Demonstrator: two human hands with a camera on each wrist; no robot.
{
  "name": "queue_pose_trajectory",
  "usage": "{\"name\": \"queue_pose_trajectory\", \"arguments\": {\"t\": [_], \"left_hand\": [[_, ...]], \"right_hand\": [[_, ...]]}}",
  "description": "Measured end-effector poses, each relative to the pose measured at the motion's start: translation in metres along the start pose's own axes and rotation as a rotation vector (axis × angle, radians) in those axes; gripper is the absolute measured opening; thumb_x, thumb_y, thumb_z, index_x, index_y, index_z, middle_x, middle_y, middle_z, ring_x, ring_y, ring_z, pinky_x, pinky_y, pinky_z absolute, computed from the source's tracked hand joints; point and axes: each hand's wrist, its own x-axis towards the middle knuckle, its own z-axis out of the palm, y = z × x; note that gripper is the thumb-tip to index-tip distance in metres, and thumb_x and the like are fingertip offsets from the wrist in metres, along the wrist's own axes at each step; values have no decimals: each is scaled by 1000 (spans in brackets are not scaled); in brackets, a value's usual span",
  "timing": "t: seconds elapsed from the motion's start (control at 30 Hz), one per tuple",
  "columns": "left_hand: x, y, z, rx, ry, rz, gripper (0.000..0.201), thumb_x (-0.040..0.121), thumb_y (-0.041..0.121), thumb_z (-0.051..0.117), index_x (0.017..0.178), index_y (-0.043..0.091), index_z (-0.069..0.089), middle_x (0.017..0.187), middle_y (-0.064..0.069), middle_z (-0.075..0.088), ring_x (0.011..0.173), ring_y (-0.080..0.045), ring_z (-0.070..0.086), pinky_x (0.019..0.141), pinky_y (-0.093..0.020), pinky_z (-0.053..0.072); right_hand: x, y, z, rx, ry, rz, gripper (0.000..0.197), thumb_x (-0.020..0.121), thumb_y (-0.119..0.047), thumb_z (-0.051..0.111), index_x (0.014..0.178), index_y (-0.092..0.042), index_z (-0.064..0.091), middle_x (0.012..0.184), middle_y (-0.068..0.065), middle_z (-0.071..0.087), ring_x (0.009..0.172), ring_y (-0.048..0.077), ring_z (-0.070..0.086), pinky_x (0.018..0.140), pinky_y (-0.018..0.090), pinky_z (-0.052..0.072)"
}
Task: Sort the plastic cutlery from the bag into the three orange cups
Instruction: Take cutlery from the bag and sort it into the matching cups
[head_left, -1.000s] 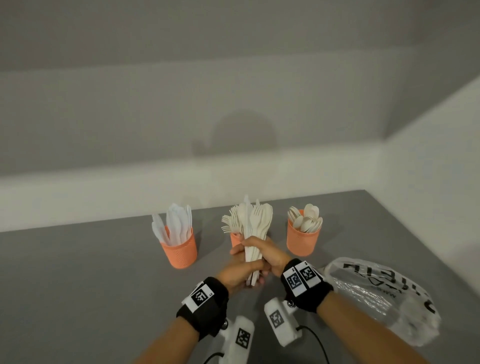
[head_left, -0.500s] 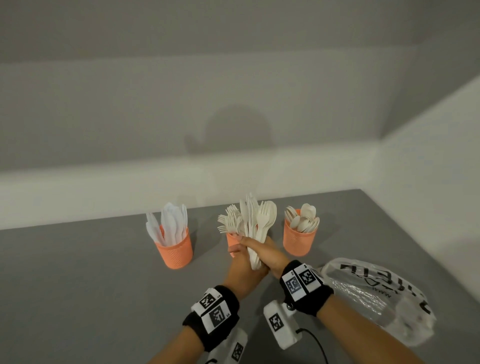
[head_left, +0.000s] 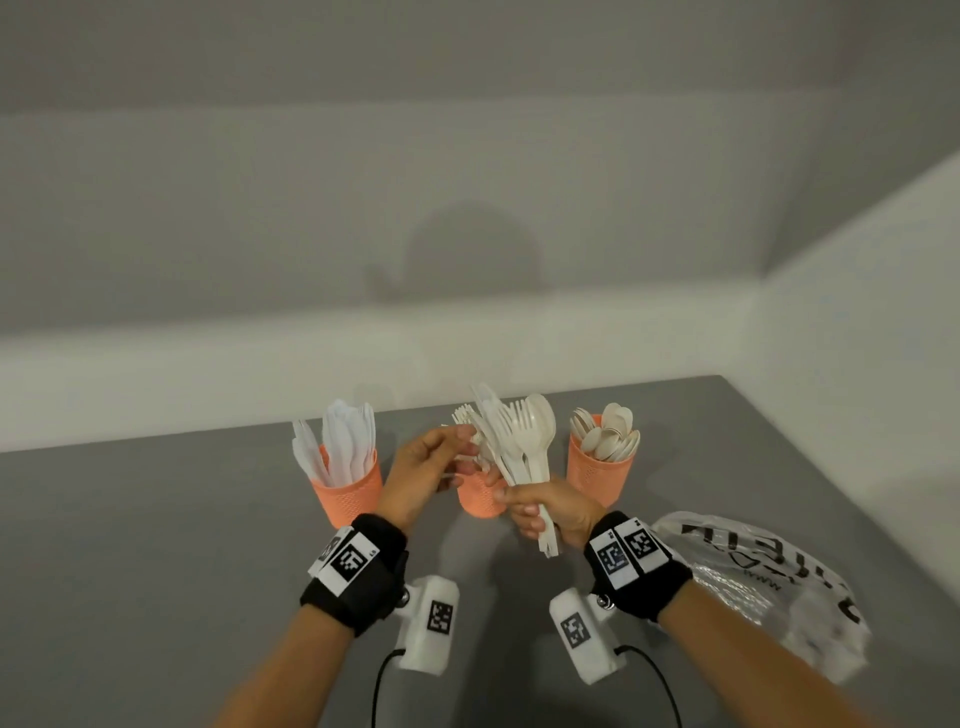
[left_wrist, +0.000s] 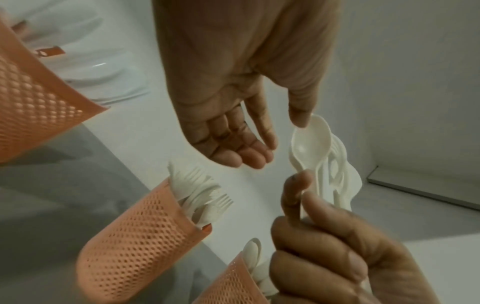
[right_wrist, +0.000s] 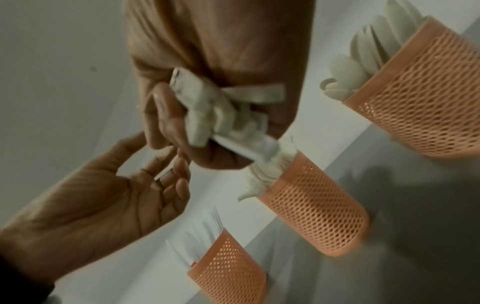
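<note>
Head | left hand (head_left: 423, 475) released cutlery bundle (head_left: 519, 441) | right hand (head_left: 553, 512) holds

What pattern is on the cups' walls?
Orange honeycomb-like mesh on the cups; clearest in the right wrist view.

Lighting is soft, even and moderately dim across all three views, with a grey cast. The head view is sharp at centre; a rounded shadow (head_left: 470, 254) falls on the far wall, and straight wall lines bow toward the edges. Faint glare sits on the plastic bag (head_left: 769, 587). Both wrist views are grainy, strongly distorted, and blurred on the near hands (left_wrist: 345, 263) and the cup (right_wrist: 426, 86).
</note>
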Motion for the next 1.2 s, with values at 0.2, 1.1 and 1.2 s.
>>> {"name": "queue_pose_trajectory", "arguments": {"t": [0.2,1.1,1.2], "left_hand": [[3,4,8,-20,78,82,30,97,26,43,110,6,61,93,-8,64,70,-14,60,66,-24,51],[19,4,0,385,137,128,13,94,21,49,83,14,50,86,-21,63,82,-39,61,81,-52,53],[20,1,2,301,165,141,17,94,31,45,82,19,48,96,-24,64,90,-38,63,82,-54,52]], "right_hand": [[0,0,4,-17,-42,-6,20,77,-18,61,97,-17,60,41,-9,37,32,3,32,38,15,28],[4,9,6,181,82,68,31,97,-24,43,116,-5,58,61,1,60,40,4,48,39,13,40],[3,9,6,175,93,62,26,96,-25,45,105,-7,62,61,0,59,42,5,49,41,13,40]]}}
